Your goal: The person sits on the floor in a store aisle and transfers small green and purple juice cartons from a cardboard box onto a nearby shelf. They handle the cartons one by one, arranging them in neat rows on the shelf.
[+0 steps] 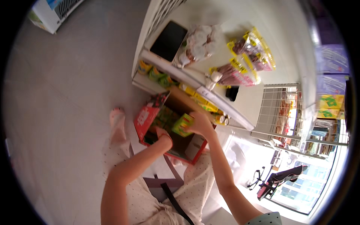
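A red printed cardboard box (146, 116) stands open before me against the lower shelf, tilted in this view. My right hand (201, 125) grips a small green and yellow carton (182, 125) above the box's opening. Inside, near the red side wall, is my left hand (163, 133), a red band around its wrist. Its fingers are partly hidden, and whether they hold anything does not show. Dark green packs (164, 116) lie in shadow along the far inner side of the box.
On the white shelf lie a black tablet (168, 40), plastic-wrapped goods (201, 42), yellow-topped snack bags (239, 71) and a black phone (232, 93). Below its edge (208, 92) sit yellow cartons (201, 98) and green packs (157, 74). An office chair (278, 180) stands at right.
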Demonstrator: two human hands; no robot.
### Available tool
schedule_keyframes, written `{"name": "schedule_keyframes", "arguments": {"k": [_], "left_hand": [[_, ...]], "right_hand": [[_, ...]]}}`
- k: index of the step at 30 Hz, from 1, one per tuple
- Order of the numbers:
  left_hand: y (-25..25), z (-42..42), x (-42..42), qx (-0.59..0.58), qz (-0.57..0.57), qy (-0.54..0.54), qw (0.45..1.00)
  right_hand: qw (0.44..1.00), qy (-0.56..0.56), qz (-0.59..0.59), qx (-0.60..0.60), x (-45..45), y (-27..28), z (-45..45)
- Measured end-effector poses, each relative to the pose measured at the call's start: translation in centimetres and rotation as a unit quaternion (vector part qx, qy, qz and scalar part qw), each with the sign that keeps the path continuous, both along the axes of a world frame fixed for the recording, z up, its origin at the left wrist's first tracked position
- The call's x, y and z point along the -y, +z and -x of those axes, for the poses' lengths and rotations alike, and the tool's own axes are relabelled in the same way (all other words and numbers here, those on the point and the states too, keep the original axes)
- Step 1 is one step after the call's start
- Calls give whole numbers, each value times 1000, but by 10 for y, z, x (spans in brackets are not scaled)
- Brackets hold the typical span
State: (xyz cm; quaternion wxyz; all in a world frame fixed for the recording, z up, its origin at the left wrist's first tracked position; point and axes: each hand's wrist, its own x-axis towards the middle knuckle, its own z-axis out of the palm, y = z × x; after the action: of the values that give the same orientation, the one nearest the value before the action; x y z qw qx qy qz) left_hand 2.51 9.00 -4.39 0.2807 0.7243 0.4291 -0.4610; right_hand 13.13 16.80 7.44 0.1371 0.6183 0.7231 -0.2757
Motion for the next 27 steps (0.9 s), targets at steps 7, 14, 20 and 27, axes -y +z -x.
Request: {"name": "schedule_keyframes", "arguments": {"k": [7,14,20,27], "left_hand": [[46,12,2,128,191,7,973],[73,2,-5,45,110,-118,986],[61,-12,10,71,98,-136,983],[68,-9,-1,47,70,-138,987]], "right_hand": [[989,-57,53,128,37,-198,-32],[984,-9,140,114,88,-297,-55],[983,-32,152,94,116,-343,-68],[1000,12,13,25,112,-384,-98]]}}
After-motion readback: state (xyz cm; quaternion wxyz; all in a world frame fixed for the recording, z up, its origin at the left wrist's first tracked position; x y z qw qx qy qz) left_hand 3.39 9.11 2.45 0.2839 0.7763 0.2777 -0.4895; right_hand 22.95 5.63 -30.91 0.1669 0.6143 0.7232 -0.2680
